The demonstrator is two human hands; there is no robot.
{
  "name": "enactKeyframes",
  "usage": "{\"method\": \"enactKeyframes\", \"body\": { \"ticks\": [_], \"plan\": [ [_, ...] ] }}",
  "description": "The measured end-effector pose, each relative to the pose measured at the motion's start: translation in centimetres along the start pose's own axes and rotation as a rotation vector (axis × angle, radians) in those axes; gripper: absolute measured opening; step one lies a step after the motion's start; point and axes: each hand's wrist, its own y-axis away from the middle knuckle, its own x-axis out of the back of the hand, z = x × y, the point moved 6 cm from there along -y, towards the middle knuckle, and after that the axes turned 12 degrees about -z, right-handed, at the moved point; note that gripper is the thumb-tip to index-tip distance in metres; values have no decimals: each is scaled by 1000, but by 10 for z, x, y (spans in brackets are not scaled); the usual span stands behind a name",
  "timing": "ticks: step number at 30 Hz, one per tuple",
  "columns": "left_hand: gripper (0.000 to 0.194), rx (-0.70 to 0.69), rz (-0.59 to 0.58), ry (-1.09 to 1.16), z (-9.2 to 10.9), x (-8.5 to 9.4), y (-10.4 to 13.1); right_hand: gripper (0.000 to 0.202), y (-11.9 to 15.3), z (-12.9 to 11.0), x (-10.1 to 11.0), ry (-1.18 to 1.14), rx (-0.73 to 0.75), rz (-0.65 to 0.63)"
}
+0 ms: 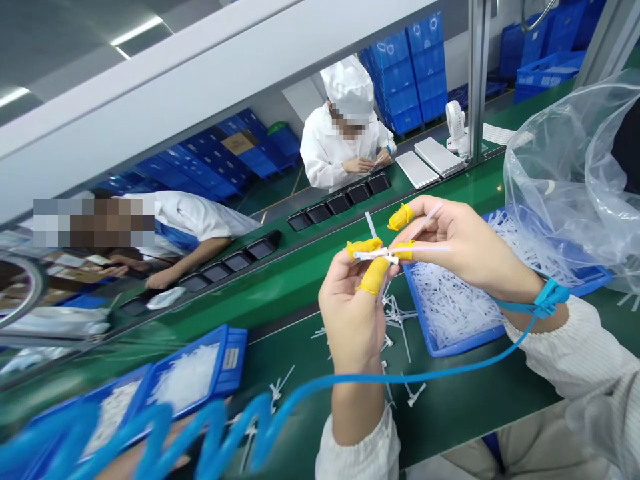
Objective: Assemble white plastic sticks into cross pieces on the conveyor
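My left hand [350,320] has yellow finger cots on thumb and forefinger and pinches a small white plastic fitting [384,253] with thin translucent tubes sticking out. My right hand [465,247], also in yellow finger cots, is closed at the fitting's right side. A thin tube [434,249] lies across its fingers, and another shows by the palm. The fingers hide where the tubes meet the fitting. Below the hands, several white tube-and-fitting pieces [400,317] lie loose on the green table [300,373]. A blue strap [547,300] circles my right wrist.
A blue tray [430,343] of cut tubes stands at right beside a clear plastic bag [560,167]. Blue bins [233,357] hold white parts at left. A coiled blue cord [280,417] crosses the foreground. Two co-workers [327,157] [195,217] sit beyond black trays [337,203].
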Motion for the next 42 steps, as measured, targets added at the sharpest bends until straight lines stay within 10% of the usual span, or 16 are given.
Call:
{"method": "enactKeyframes", "body": {
  "ticks": [20, 42],
  "plan": [
    [26, -127, -97, -245, 18, 3, 1, 27, 5, 3, 2, 62, -64, -58],
    [33, -21, 25, 21, 5, 1, -1, 22, 1, 3, 1, -60, -78, -136]
  ]
}}
